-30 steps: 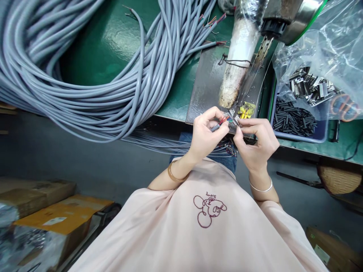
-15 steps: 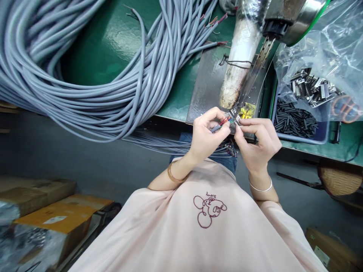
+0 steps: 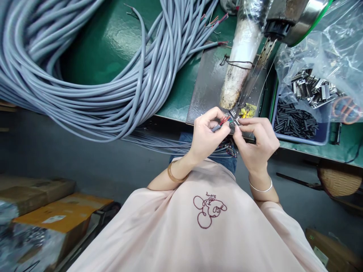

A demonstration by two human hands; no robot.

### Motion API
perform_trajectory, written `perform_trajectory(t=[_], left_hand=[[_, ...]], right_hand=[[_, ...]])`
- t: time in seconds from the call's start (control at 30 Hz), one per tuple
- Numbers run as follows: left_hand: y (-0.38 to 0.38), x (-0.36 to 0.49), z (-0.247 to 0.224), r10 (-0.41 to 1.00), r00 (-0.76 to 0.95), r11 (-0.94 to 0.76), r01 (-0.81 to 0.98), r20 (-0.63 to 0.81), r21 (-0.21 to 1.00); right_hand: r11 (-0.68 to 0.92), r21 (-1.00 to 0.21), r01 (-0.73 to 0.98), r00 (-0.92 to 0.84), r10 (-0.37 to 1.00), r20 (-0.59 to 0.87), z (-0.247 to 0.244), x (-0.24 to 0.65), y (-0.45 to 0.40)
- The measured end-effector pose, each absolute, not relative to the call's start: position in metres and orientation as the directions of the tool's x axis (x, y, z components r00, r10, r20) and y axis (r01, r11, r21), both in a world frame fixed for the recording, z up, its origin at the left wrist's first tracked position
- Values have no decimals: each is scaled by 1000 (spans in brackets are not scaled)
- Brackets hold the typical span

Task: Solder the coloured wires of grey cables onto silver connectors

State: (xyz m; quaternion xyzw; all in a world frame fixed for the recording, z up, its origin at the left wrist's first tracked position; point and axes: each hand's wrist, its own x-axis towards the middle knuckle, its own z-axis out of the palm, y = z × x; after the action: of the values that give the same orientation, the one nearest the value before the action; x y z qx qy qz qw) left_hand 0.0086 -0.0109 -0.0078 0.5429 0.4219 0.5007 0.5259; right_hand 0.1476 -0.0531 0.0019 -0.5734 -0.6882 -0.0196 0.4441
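My left hand (image 3: 210, 130) is closed on the end of a grey cable (image 3: 216, 128), whose stripped red, blue and green wires (image 3: 225, 120) fan out past the fingertips. In my right hand (image 3: 256, 141) a small metal connector (image 3: 236, 121) is pinched between thumb and fingers, right at the wire ends. Whether each wire touches a pin is too small to tell. Just above the hands are the blackened tip of a white wrapped rod (image 3: 228, 100) and a slanting metal soldering tool (image 3: 255, 77). A yellow piece (image 3: 247, 110) lies beside the right fingertips.
A big bundle of grey cables (image 3: 153, 81) covers the green bench (image 3: 113, 41) at left. At right, a blue bin (image 3: 323, 136) holds short black tubes (image 3: 295, 119) and bagged metal connectors (image 3: 313, 88). Finished-looking cable ends (image 3: 231, 148) hang over my lap. Cardboard boxes (image 3: 62, 211) stand at lower left.
My right hand has shifted slightly left, bringing the connector closer to the wires. My left hand keeps its grip and has barely moved.
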Motion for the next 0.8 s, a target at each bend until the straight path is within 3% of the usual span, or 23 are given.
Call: perform_trajectory(t=[0.23, 0.67, 0.8], left_hand=[[-11, 9, 0, 984, 121, -126, -66, 134, 990], [-10, 4, -10, 972, 233, -3, -107, 28, 994], [-13, 3, -12, 965, 260, 5, -111, 24, 994]], right_hand=[[338, -457, 823, 49, 759, 650, 7, 145, -52], [399, -300, 866, -98, 725, 682, -1, 152, -59], [394, -300, 869, -92, 724, 684, -1, 152, -62]])
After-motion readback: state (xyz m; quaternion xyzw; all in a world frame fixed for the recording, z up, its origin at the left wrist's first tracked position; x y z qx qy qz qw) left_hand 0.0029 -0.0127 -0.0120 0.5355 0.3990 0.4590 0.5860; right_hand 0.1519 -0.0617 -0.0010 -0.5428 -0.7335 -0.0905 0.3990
